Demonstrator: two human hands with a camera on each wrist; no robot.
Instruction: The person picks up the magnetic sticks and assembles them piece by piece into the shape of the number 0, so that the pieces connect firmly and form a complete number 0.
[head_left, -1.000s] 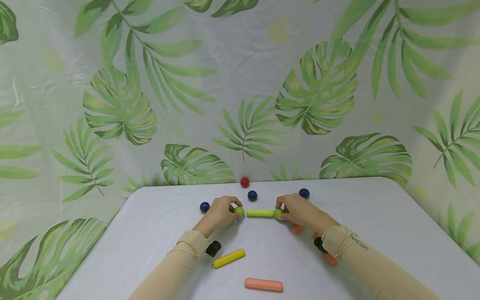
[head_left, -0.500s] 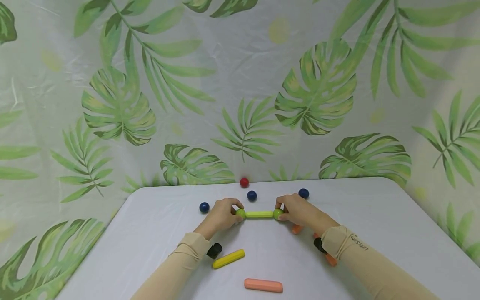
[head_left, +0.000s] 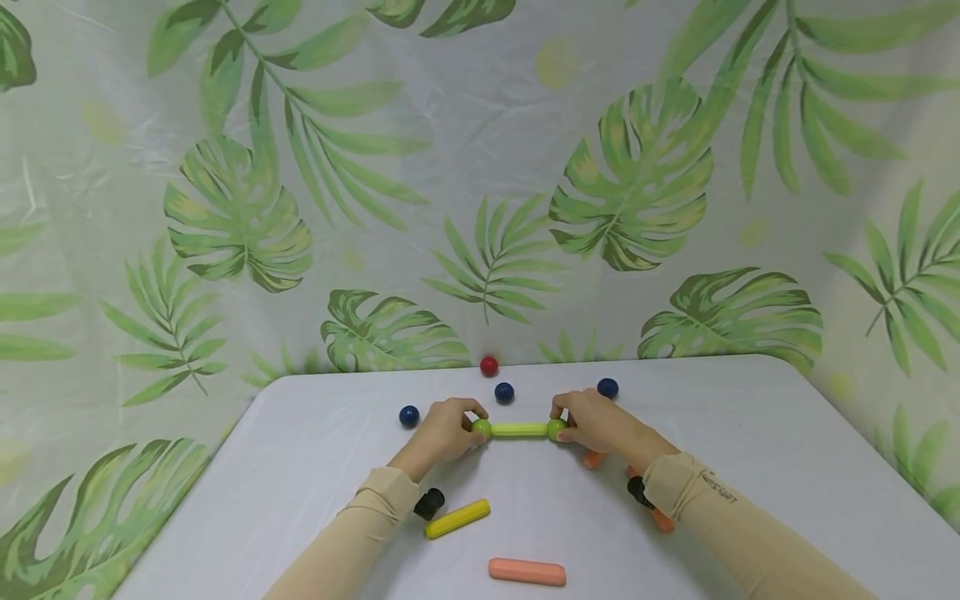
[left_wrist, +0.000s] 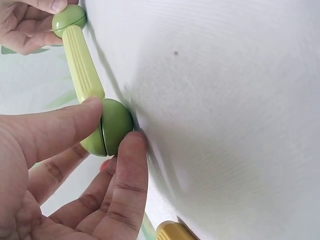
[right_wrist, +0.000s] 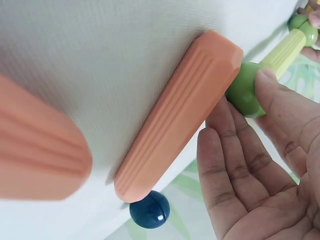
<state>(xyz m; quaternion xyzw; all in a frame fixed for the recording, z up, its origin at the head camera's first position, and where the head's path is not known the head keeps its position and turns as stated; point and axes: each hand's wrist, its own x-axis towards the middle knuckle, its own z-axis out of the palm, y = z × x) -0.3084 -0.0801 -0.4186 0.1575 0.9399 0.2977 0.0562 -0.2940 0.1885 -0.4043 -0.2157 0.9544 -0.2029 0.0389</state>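
A light yellow-green grooved rod lies crosswise near the far side of the table, with a green ball at each end. My left hand pinches the left green ball between thumb and fingers, and this ball meets the rod's end. On the other end, the right green ball is held by the thumb and fingers of my right hand. Both balls touch the rod, which spans straight between the two hands. Close beside the right hand lies an orange rod.
Blue balls lie left, behind and right of the hands. A red ball sits at the far edge. Nearer are a yellow rod and a salmon rod. Another orange rod lies under the right forearm.
The left hand has moved slightly right with its green ball, closing the gap to the rod's left end. The right hand has stayed in place. Little differs over the last half second.
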